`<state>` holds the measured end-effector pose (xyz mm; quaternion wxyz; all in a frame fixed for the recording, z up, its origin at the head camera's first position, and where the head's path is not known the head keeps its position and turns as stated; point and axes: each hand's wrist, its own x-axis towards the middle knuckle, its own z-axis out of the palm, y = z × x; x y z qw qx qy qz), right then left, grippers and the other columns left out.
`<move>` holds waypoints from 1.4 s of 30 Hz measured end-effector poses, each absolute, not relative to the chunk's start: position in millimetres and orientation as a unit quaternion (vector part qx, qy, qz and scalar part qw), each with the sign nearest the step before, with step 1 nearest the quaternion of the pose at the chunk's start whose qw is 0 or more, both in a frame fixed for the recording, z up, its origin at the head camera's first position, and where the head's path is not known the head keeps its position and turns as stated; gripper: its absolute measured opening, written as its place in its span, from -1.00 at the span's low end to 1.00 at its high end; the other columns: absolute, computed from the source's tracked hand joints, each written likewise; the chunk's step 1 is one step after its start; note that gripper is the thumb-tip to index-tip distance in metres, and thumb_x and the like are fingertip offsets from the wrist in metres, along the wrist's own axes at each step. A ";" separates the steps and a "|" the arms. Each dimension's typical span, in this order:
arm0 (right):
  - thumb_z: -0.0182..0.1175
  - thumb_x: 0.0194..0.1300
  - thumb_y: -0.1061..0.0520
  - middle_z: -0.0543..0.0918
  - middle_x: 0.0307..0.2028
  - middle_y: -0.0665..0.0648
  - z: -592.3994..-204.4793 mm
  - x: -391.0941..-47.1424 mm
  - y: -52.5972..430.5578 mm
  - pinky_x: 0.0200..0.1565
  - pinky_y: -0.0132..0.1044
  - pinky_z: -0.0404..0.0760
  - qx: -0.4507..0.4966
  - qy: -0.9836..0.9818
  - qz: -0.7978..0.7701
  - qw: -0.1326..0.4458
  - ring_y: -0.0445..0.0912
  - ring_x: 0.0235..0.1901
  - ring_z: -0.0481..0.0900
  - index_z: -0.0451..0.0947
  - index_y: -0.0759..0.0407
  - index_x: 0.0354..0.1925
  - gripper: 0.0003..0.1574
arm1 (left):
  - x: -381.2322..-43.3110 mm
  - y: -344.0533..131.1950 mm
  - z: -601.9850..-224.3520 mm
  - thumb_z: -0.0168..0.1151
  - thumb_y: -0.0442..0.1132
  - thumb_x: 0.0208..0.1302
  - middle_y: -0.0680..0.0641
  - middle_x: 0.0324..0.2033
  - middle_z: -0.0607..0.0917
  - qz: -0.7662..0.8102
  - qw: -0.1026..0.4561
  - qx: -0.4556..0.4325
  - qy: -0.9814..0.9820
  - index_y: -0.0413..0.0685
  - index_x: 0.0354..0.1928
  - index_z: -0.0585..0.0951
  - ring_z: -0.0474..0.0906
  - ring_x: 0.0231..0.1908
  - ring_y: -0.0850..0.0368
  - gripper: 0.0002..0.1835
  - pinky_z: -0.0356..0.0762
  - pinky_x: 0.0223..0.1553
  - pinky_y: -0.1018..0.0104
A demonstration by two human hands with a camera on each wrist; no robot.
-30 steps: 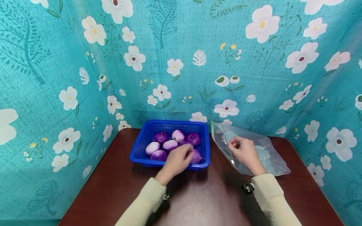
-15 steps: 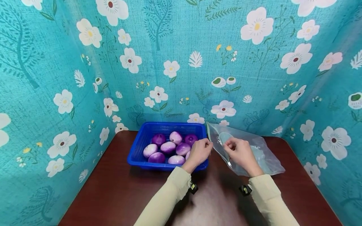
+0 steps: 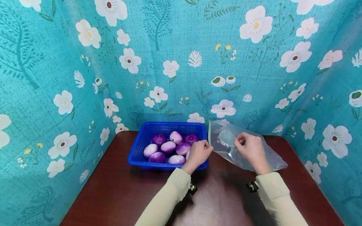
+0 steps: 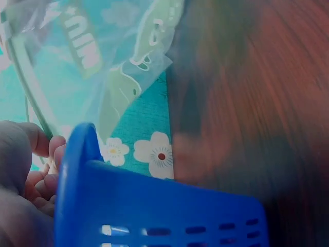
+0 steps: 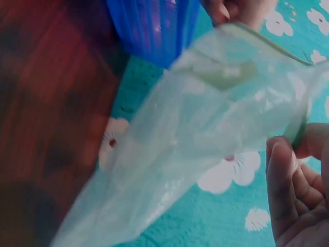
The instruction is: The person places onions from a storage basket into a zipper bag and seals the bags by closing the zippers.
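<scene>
A clear plastic zip bag with pale printing spreads between both hands, right of the blue basket. My left hand pinches the bag's left edge near the basket's right rim. In the right wrist view, thumb and finger of my right hand pinch the green-edged mouth of the bag. The mouth stands partly spread, with a zip slider at its front. Several purple onions lie in the blue basket; my left hand hides part of one.
The basket stands on a dark red-brown table near its back edge. Turquoise floral cloth hangs behind and at both sides. Each wrist wears a small black camera.
My left hand has moved right from over the onions to the bag's edge and grips it. My right hand has shifted slightly right, and the bag's mouth is wider.
</scene>
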<state>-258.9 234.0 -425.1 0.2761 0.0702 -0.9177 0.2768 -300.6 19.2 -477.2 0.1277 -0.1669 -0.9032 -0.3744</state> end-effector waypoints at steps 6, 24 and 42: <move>0.39 0.25 0.20 0.67 -0.57 0.20 -407.6 -252.9 249.0 -0.55 -0.28 0.50 0.036 -0.920 0.277 0.274 -0.04 -0.61 0.52 0.65 0.30 -0.41 -0.83 | -300.7 13.9 -478.1 0.22 -0.16 0.25 0.17 -0.67 0.51 -0.372 0.121 -0.152 -0.908 0.08 -0.62 0.50 0.48 -0.51 0.27 -0.73 0.38 -0.42 0.47; 0.37 0.29 0.20 0.69 -0.55 0.13 -418.0 -249.8 248.4 -0.51 -0.28 0.54 0.057 -0.924 0.288 0.245 -0.11 -0.60 0.53 0.68 0.26 -0.38 -0.86 | -285.9 17.2 -477.8 0.18 -0.18 0.34 0.15 -0.60 0.64 -0.385 0.145 -0.177 -0.894 0.11 -0.55 0.60 0.54 -0.51 0.28 -0.75 0.43 -0.44 0.49; 0.41 0.28 0.20 0.69 -0.53 0.12 -424.6 -252.6 242.5 -0.47 -0.25 0.55 0.081 -0.929 0.275 0.235 -0.09 -0.55 0.51 0.69 0.23 -0.37 -0.88 | -283.5 -2.5 -472.6 0.24 -0.07 0.44 0.16 -0.64 0.50 -0.393 0.143 -0.208 -0.884 0.08 -0.49 0.58 0.40 -0.55 0.34 -0.71 0.32 -0.45 0.50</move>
